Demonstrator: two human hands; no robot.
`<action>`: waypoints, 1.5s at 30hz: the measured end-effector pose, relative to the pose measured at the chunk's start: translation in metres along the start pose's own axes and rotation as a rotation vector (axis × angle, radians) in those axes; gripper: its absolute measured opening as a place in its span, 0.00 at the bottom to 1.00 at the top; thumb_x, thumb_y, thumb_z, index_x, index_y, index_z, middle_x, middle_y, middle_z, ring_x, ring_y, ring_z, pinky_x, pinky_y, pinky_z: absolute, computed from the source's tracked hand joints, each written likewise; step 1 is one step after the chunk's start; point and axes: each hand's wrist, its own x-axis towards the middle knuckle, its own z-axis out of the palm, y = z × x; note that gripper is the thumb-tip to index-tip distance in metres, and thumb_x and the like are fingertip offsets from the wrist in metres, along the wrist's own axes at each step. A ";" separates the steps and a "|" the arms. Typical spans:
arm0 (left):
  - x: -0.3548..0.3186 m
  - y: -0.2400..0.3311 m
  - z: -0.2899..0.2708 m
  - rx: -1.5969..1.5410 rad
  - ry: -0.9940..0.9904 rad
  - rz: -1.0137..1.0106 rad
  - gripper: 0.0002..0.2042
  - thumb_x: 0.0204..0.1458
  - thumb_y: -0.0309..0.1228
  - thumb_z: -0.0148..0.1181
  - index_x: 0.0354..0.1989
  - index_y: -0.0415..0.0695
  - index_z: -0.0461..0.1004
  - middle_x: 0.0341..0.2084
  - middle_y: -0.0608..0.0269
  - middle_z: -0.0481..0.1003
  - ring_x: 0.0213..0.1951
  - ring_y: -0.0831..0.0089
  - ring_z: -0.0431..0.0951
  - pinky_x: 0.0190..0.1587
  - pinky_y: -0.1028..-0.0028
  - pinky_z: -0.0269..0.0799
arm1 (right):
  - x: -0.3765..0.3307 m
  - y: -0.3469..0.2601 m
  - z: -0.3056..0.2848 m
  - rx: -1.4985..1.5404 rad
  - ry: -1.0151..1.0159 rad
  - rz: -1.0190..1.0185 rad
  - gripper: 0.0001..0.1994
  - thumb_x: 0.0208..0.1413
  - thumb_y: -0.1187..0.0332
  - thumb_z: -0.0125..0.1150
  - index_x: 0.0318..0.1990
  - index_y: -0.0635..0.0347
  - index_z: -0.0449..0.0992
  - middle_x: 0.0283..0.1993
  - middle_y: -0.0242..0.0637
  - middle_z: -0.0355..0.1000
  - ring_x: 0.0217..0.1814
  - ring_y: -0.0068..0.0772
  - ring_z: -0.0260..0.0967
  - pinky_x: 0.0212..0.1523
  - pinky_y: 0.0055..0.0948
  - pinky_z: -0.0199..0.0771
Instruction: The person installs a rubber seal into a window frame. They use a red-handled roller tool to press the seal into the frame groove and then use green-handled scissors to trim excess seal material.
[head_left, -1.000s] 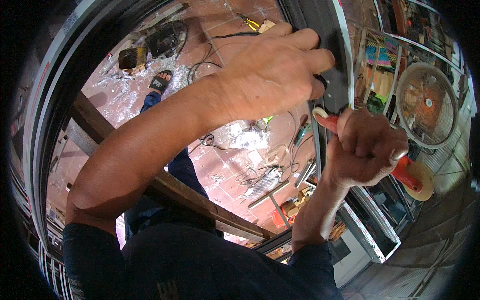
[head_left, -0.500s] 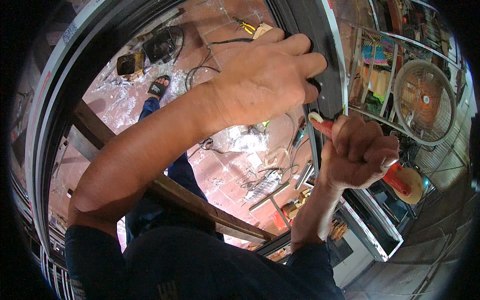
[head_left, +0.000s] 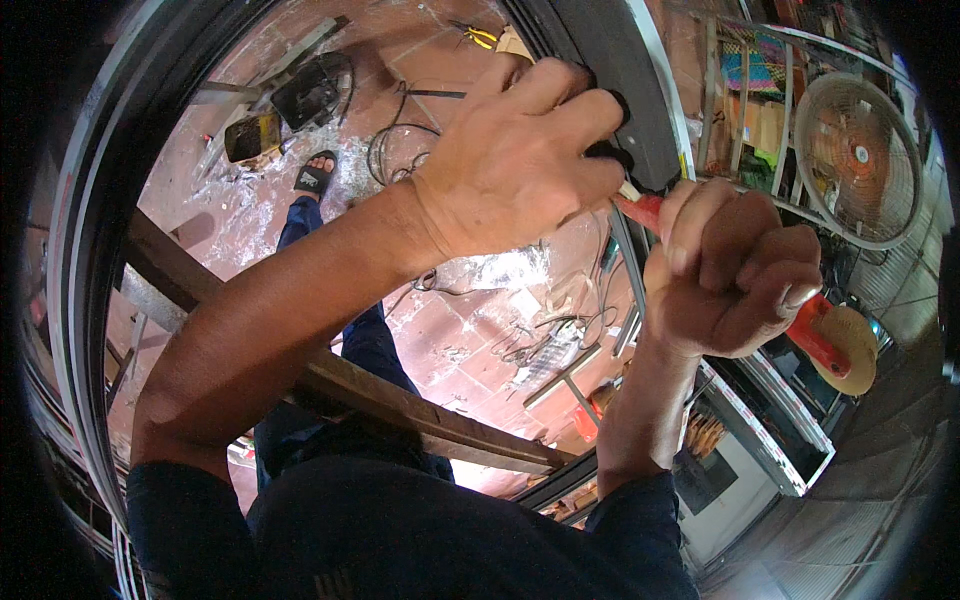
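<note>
In front of me runs the black side of a large frame [head_left: 640,100] with a pale outer edge. My left hand [head_left: 530,150] reaches across to it, fingers bent and knuckles up; the fingertips rest at the black bar, and whatever they grip is hidden. Just to the right, my right hand [head_left: 735,265] is closed around a red-handled tool [head_left: 822,342]. Its short pale tip points left, close beside my left fingers at the bar. A tan rounded part shows at the tool's other end, beyond my fist. The tool's exact kind is unclear.
A brown beam [head_left: 430,415] crosses in front of my body. Cables, white dust and yellow-handled pliers [head_left: 480,38] lie on the tiled floor [head_left: 450,350]. A round fan [head_left: 860,160] stands at right, above a long metal profile [head_left: 775,425]. The frame's other side [head_left: 85,230] curves along the left.
My left hand has shifted slightly left and its fingers have bent more. My right hand has moved a little to the right with the red-handled tool. The view has shifted slightly.
</note>
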 end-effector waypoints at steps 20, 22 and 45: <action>-0.011 0.008 0.017 -0.033 0.036 0.163 0.06 0.44 0.37 0.62 0.27 0.53 0.82 0.37 0.75 0.73 0.45 0.71 0.72 0.55 0.60 0.64 | -0.027 -0.005 -0.007 0.114 0.146 0.019 0.18 0.69 0.54 0.59 0.30 0.52 0.65 0.20 0.34 0.59 0.19 0.28 0.54 0.22 0.27 0.56; -0.011 0.014 0.019 -0.002 0.036 0.114 0.06 0.45 0.37 0.61 0.28 0.52 0.82 0.36 0.75 0.73 0.44 0.72 0.72 0.55 0.60 0.64 | -0.027 -0.006 -0.009 0.120 0.147 0.034 0.19 0.69 0.53 0.60 0.30 0.53 0.65 0.20 0.34 0.59 0.19 0.29 0.55 0.22 0.27 0.55; -0.004 0.015 0.017 0.064 0.037 0.095 0.06 0.43 0.38 0.63 0.24 0.52 0.80 0.30 0.74 0.69 0.41 0.71 0.71 0.51 0.58 0.65 | -0.026 0.001 -0.012 0.214 0.328 0.028 0.19 0.69 0.55 0.61 0.29 0.51 0.63 0.20 0.30 0.55 0.21 0.24 0.51 0.20 0.26 0.53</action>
